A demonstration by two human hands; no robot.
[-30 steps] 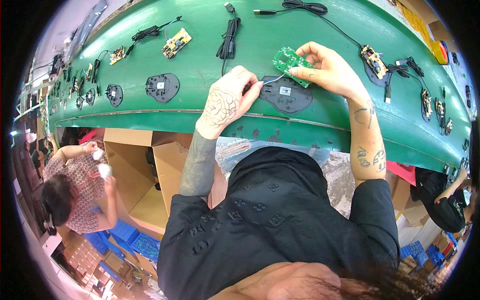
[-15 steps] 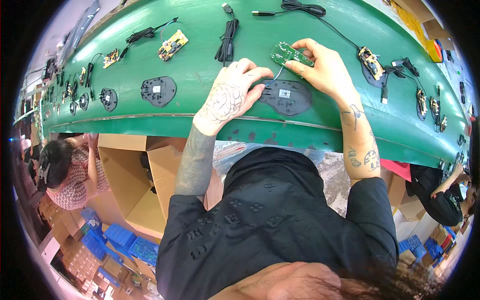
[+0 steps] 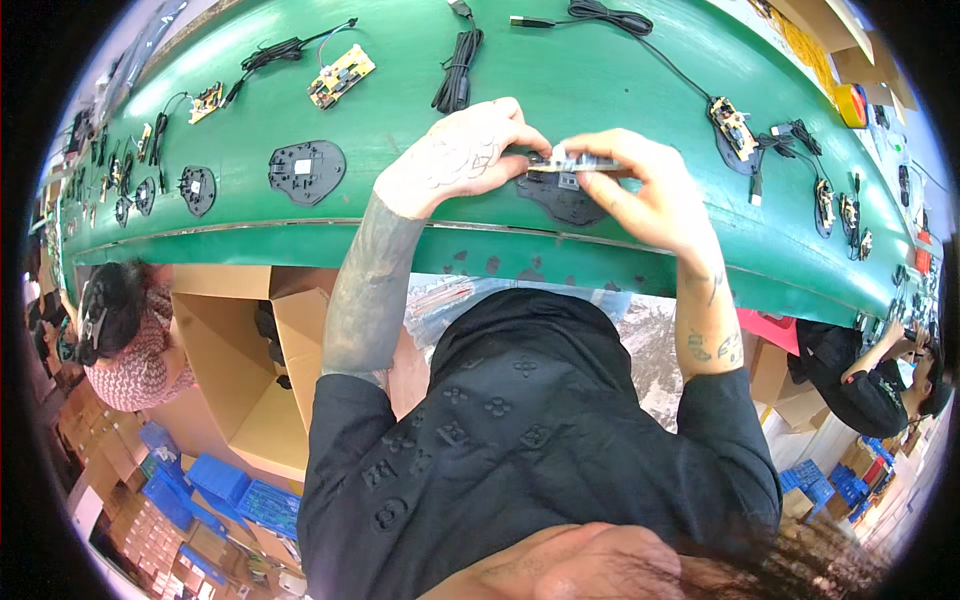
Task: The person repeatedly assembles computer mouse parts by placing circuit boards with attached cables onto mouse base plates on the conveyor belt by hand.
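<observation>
Both my hands meet over a black computer mouse base (image 3: pixel 565 207) lying on the green belt. My right hand (image 3: pixel 645 190) is closed on a small circuit board (image 3: pixel 592 162), thumb below and fingers above, and the board is turned nearly edge-on. The fingers of my left hand (image 3: pixel 465 152) pinch at the board's left end; whether they also hold its wire is hidden. A bundled black USB cable (image 3: pixel 459 72) lies just beyond my left hand. To the left rests another black mouse base (image 3: pixel 306 172).
A circuit board with a cable (image 3: pixel 341 76) lies farther back on the green belt (image 3: pixel 400 120). Right of me sits a mouse base with its board (image 3: pixel 733 133). An open cardboard box (image 3: pixel 225 370) stands below the belt's edge. Other people (image 3: pixel 130 340) work at both sides.
The circuit board has come down toward the mouse base and tipped from face-up to nearly edge-on. My left fingers have moved onto its left end. The view has shifted slightly.
</observation>
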